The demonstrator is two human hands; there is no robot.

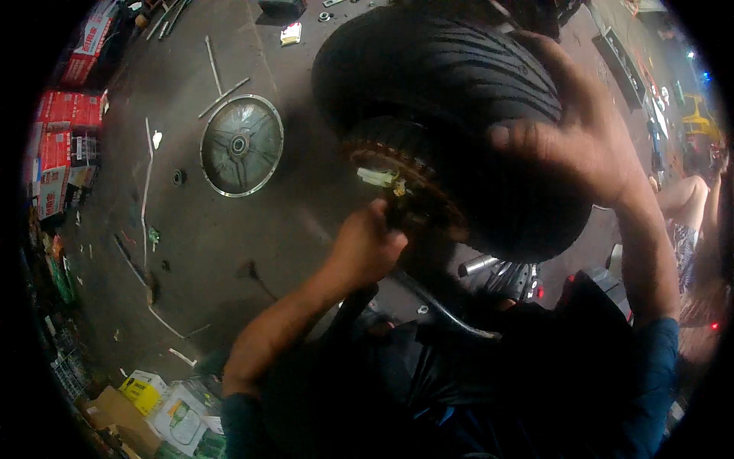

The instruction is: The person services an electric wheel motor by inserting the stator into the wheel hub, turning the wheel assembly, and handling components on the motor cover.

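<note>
A black wheel tyre (459, 61) with a grooved tread is held up, tilted, in front of me. My right hand (573, 134) grips it from the right, thumb over the tread and fingers on the far side. Facing me inside the wheel is a rusty, copper-coloured ring (394, 157), with a pale wire bundle (376, 177) near its middle. My left hand (371, 245) is closed in a fist just below that bundle, around something dark at the hub. What exactly it holds is hidden by the fingers and shadow.
A round metal wheel cover (242, 145) lies on the floor to the left, near a small bearing (179, 177) and thin rods (212, 65). Red boxes (69, 153) line the left edge. A curved metal bar (443, 306) and tools (512, 277) lie below the wheel. Another person's leg (684, 197) shows at right.
</note>
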